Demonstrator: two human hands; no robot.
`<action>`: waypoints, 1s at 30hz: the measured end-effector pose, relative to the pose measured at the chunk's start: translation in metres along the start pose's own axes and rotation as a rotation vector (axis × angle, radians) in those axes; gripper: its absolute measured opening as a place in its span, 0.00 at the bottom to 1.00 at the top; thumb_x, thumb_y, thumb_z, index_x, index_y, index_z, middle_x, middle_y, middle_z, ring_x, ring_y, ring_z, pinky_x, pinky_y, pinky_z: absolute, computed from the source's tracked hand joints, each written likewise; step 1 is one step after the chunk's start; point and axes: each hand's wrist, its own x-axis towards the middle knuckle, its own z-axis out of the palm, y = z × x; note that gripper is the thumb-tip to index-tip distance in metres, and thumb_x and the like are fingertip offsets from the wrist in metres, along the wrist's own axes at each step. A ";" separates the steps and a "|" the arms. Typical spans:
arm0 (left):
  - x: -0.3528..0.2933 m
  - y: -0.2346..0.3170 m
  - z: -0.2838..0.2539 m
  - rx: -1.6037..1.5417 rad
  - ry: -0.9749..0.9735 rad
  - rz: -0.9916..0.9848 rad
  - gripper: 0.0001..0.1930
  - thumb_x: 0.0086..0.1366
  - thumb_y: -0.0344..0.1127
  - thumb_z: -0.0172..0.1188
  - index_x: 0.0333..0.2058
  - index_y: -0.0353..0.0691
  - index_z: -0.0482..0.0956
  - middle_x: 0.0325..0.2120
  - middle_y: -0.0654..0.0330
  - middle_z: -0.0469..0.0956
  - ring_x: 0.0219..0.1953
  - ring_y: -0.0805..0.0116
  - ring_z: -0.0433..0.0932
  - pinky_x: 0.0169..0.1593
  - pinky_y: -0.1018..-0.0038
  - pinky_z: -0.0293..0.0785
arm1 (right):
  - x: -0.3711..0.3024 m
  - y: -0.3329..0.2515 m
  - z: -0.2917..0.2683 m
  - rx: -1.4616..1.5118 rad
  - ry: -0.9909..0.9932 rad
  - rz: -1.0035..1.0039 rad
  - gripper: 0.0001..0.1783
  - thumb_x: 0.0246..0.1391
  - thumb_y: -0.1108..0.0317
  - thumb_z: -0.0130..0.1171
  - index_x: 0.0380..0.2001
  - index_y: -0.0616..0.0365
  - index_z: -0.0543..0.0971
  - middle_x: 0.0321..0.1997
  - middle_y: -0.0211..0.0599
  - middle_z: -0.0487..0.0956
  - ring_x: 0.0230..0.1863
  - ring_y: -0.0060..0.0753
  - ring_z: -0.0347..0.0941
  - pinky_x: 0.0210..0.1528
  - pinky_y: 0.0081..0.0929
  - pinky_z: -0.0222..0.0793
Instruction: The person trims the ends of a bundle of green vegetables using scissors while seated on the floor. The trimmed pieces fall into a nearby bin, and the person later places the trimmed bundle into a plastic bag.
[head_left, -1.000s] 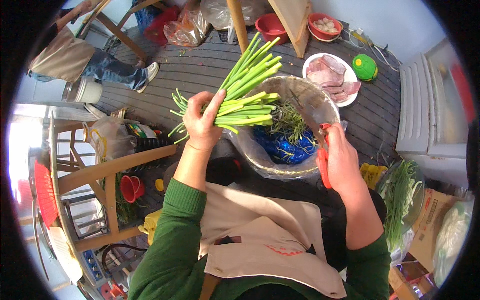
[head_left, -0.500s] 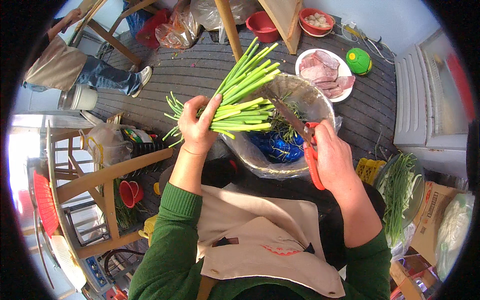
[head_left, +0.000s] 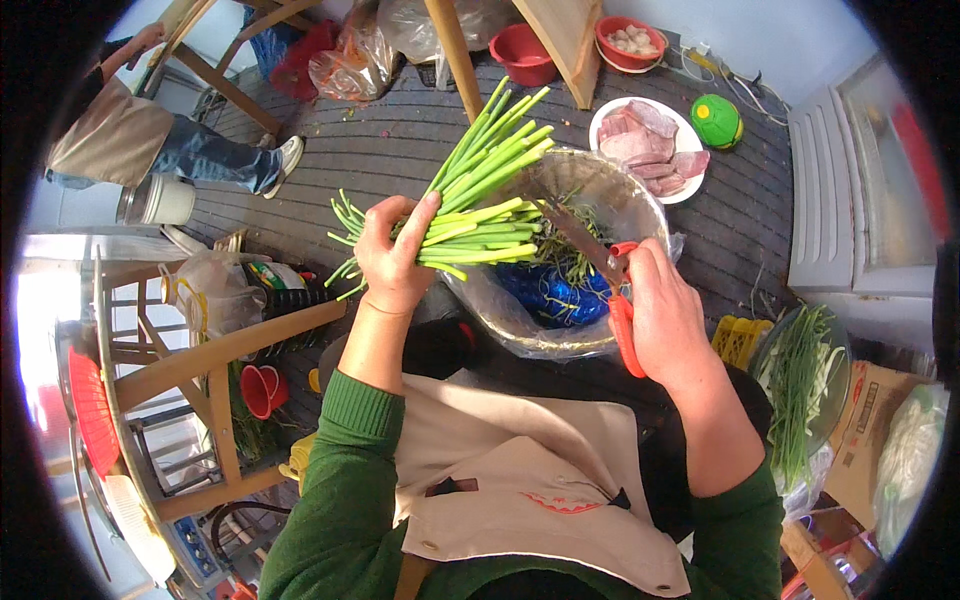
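My left hand [head_left: 393, 245] is wrapped round a bunch of green stalks that look like garlic scapes [head_left: 488, 215]. Their thick ends fan out to the upper right, and thin ends stick out on the left side of the hand. Red-handled scissors [head_left: 602, 262] are gripped in my right hand [head_left: 665, 320]. The dark blades point up and left, close to the lower thick ends of the stalks; whether they touch cannot be made out. Beneath both hands stands a plastic-lined bin [head_left: 652, 200] with green trimmings [head_left: 578, 240] and a blue bag [head_left: 560, 297] inside.
Beyond the bin lie a white plate of sliced meat [head_left: 640, 140], a green ball [head_left: 717, 122] and red bowls [head_left: 524, 54]. A basin of long greens [head_left: 800, 380] stands at right. Wooden legs [head_left: 230, 350] rise at left. Another person [head_left: 150, 140] stands far left.
The bunch and both hands have shifted only very slightly. My left hand still holds the stalks, my right hand the scissors.
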 end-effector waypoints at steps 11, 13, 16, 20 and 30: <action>0.001 0.001 0.000 -0.004 0.013 0.016 0.30 0.36 0.26 0.67 0.45 0.47 0.78 0.30 0.59 0.73 0.28 0.65 0.75 0.29 0.74 0.73 | 0.001 -0.002 0.000 -0.032 0.031 -0.040 0.21 0.41 0.77 0.57 0.42 0.61 0.65 0.39 0.47 0.66 0.42 0.56 0.68 0.36 0.45 0.66; 0.000 0.001 0.001 -0.008 0.009 0.019 0.30 0.36 0.26 0.67 0.45 0.47 0.78 0.30 0.60 0.73 0.28 0.65 0.75 0.29 0.74 0.73 | 0.001 -0.001 0.001 -0.011 0.029 -0.041 0.20 0.42 0.77 0.56 0.41 0.61 0.65 0.39 0.47 0.66 0.40 0.56 0.68 0.35 0.45 0.66; 0.000 0.002 0.001 -0.007 0.001 0.010 0.29 0.36 0.26 0.67 0.44 0.48 0.78 0.30 0.60 0.73 0.28 0.65 0.75 0.29 0.74 0.73 | 0.001 0.000 0.003 0.004 0.025 -0.016 0.17 0.43 0.76 0.56 0.38 0.61 0.66 0.37 0.46 0.67 0.35 0.56 0.70 0.33 0.44 0.66; 0.000 0.002 0.001 -0.013 0.007 0.000 0.30 0.36 0.26 0.67 0.45 0.48 0.78 0.30 0.61 0.73 0.29 0.65 0.75 0.29 0.74 0.73 | 0.000 0.000 0.004 0.016 0.031 0.011 0.12 0.45 0.75 0.57 0.34 0.61 0.68 0.34 0.44 0.69 0.29 0.54 0.71 0.28 0.42 0.65; -0.002 -0.002 -0.002 0.018 -0.012 0.002 0.31 0.35 0.26 0.66 0.45 0.50 0.78 0.30 0.61 0.72 0.29 0.64 0.74 0.29 0.73 0.72 | -0.005 -0.002 -0.014 -0.050 -0.016 0.012 0.21 0.39 0.79 0.57 0.40 0.61 0.66 0.40 0.47 0.67 0.40 0.56 0.68 0.37 0.45 0.65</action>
